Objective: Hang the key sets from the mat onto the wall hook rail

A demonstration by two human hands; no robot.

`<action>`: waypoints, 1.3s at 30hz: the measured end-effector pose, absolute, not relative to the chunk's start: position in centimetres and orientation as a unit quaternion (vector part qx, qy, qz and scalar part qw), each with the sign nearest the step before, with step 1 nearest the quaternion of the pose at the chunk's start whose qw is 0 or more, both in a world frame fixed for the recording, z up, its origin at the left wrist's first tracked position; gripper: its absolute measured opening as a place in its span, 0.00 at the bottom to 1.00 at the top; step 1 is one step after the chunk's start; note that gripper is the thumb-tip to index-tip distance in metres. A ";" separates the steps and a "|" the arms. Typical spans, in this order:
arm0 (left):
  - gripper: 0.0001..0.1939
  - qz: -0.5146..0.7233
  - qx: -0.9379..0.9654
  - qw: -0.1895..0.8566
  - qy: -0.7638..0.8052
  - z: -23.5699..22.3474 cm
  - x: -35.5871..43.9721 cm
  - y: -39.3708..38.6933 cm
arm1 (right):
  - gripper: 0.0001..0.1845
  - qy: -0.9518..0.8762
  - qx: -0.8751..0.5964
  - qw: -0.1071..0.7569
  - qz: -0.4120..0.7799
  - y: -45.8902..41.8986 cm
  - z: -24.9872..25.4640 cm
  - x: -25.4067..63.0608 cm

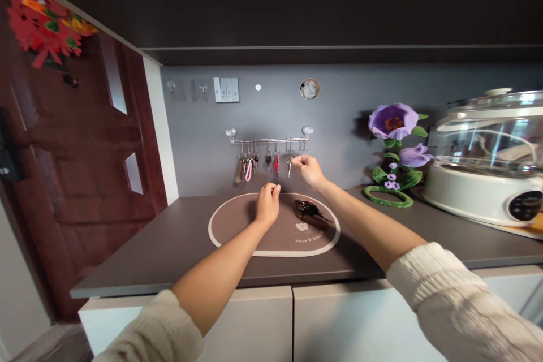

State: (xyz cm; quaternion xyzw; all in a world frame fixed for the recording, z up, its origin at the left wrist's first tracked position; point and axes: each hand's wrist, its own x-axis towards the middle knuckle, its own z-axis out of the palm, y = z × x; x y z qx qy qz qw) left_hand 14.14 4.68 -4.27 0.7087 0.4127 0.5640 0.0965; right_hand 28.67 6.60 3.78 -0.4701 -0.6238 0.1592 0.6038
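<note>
Counter (139, 249): bare left of the oval mat (229, 226). Right side blocked by flower ornament (392, 153) and cooker (487, 164). Key bunch (311, 212) lies on the mat.

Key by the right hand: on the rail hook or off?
On. The key hangs by its ring from the rail; the right hand touches it at its side.

Mat (237, 226): brown, cream border, small white flower print
Counter (169, 249): dark grey-brown
Wall (339, 124): grey
Door (76, 169): dark red-brown wood
Artificial flower (393, 121): purple, green leaves
Sleeves (458, 300): cream knit
Key tag (276, 164): red
</note>
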 end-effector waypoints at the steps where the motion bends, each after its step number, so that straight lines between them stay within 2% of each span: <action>1: 0.12 0.562 0.709 0.096 0.414 -4.3 14.1 4.7 | 0.11 -0.610 -0.469 0.615 0.169 7.2 4.1 28.6; 7: 0.13 0.548 0.714 0.105 0.423 -4.5 14.2 5.0 | 0.06 -0.530 -0.487 0.663 0.207 10.1 6.1 27.7; 16: 0.13 0.553 0.713 0.115 0.416 -4.8 14.2 5.3 | 0.09 -0.442 -0.530 0.685 0.236 12.4 6.6 27.0; 29: 0.13 0.551 0.712 0.114 0.420 -4.6 14.2 5.2 | 0.08 -0.438 -0.524 0.680 0.265 12.1 5.2 27.7; 39: 0.11 0.552 0.717 0.163 0.394 -5.0 14.2 5.6 | 0.08 -0.481 -0.534 0.658 0.224 12.3 4.3 28.9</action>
